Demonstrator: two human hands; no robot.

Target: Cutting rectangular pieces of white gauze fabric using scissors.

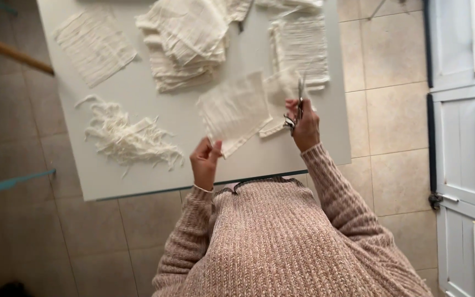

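Note:
My left hand (205, 161) pinches the lower corner of a white gauzy cloth square (233, 110), holding it up above the white table (138, 176). In my right hand (304, 127) is a pair of metal scissors (299, 102), blades pointing up, just right of the cloth's edge. A second cloth piece (277, 96) lies under or behind the scissors. Both arms wear a pink knit sweater.
A stack of cloth squares (185, 41) sits at the table's middle back, one ribbed piece (94, 45) at the left, another pile (302, 47) at the right. Cut white strips (127, 137) lie in a heap at left. Tiled floor surrounds the table; white doors (463, 143) stand at right.

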